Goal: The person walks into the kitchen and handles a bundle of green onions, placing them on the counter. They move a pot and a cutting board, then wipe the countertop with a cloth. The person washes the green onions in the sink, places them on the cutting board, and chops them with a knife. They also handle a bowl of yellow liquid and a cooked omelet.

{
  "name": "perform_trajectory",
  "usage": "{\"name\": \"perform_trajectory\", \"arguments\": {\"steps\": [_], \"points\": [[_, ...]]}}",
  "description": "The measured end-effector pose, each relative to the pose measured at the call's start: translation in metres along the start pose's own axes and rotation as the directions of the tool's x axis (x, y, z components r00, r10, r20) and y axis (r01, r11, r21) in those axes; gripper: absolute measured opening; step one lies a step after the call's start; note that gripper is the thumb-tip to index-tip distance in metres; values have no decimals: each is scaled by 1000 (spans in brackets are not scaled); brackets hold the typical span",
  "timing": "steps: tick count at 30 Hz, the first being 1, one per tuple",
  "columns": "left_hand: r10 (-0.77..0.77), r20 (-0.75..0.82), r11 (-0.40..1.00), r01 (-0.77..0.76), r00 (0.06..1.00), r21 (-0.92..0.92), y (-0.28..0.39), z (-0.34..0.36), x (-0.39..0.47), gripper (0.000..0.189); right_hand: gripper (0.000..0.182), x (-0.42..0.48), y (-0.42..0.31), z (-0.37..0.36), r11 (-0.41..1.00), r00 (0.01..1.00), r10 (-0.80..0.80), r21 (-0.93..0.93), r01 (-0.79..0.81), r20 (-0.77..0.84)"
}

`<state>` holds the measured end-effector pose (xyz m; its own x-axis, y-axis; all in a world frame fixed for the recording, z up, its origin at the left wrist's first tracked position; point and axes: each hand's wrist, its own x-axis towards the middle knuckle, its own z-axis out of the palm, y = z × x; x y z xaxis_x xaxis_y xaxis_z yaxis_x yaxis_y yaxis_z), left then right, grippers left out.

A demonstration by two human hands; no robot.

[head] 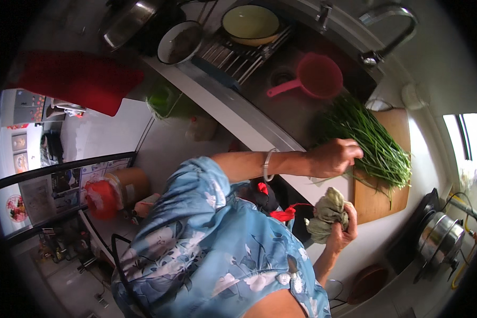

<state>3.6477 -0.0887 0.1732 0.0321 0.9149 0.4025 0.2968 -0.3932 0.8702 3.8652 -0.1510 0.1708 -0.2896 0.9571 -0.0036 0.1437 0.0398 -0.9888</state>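
Note:
My left hand [334, 159], a bangle on its wrist, is at the near side of a bunch of garlic chives [369, 135]. Its fingers are curled, and whether they grip any stalks is hidden. The chives lie across a wooden cutting board [379, 204], their pale ends to the right and their leaves reaching over the sink edge. A crumpled grey-green cloth [328, 216] is gripped in my right hand [346, 228], in front of the board's near corner. A pink plastic dipper [322, 75] sits in the dark sink [262, 99], left of the leaves.
A rack [218, 55] spans the sink, bearing a yellow bowl [250, 24]. Beside it stands a white bowl [179, 41]. A chrome faucet [401, 35] rises behind the sink. At right, a steel pot [441, 236] stands by the dark hob [409, 230]. A jug [200, 129] is below the counter.

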Motion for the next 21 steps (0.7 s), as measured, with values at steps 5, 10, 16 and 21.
{"name": "perform_trajectory", "arguments": {"steps": [5, 10, 16, 21], "points": [[-291, -209, 952, 304, 934, 30, -8, -121, -90, 20, 47, 18, -13, 115, 995, 981, -62, -62, 74, 182], [-716, -391, 683, 466, 578, -562, -42, -246, -187, 15, 47, 52, -38, 252, 962, 905, -175, -128, 241, 388], [-799, -394, 586, 443, 454, -679, -63, -328, -217, 14, 50, 101, -16, 374, 851, 801, -325, -214, 479, 503], [-712, -520, 702, 491, 471, -516, -75, -317, -228, 20, 47, 145, -35, 414, 510, 527, -466, -272, 816, 711]]}}
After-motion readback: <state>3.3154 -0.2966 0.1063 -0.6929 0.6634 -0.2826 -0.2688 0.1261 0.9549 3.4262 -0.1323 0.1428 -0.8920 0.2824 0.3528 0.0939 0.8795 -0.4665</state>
